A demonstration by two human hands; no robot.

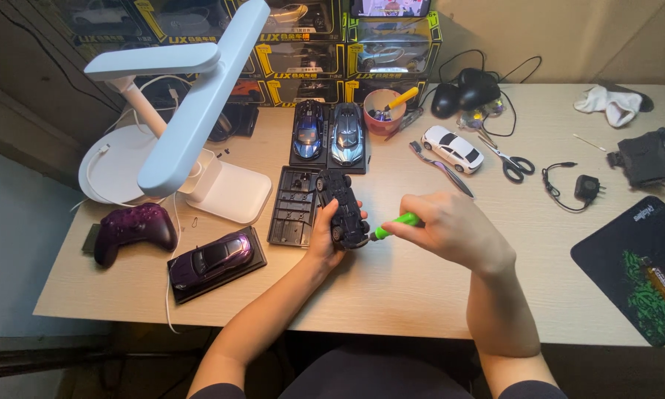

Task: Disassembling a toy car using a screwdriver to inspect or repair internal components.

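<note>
Wooden desk [391,284], lamp-lit. Left hand [323,238] closed around an upturned black model car [342,209] at desk centre; right hand [450,229] gripping a green-handled screwdriver [393,224], tip at the car. Pink cup [384,111] behind holds a yellow-handled tool [401,99]. Empty black tray [294,205] beside the car.

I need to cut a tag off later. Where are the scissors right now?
In the head view, the scissors lie on the table's far right half, between the white toy car and the black adapter.
</note>
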